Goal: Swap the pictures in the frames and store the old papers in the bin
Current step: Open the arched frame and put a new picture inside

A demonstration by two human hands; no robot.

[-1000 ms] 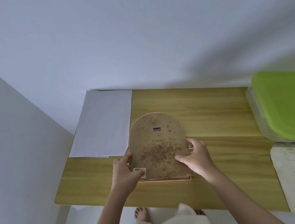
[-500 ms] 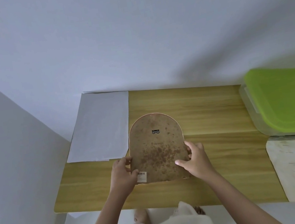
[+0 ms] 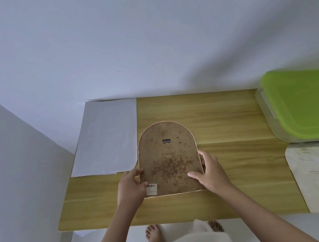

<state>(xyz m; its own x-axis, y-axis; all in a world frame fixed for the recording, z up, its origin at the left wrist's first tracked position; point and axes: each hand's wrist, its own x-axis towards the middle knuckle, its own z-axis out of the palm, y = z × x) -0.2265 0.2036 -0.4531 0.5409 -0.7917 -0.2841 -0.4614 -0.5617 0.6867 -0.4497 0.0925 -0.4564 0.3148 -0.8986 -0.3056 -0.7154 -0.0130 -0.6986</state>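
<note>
While the left hand [image 3: 130, 188] is gripping the lower left edge of an arched picture frame [image 3: 169, 158] lying face down on the wooden table [image 3: 226, 123], the right hand [image 3: 210, 172] is curling round its right edge; white papers [image 3: 107, 136] are lying just left, a green-lidded bin [image 3: 305, 103] far right.

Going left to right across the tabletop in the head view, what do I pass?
White paper → left hand → arched frame, lying back side up → right hand → green-lidded bin
</note>
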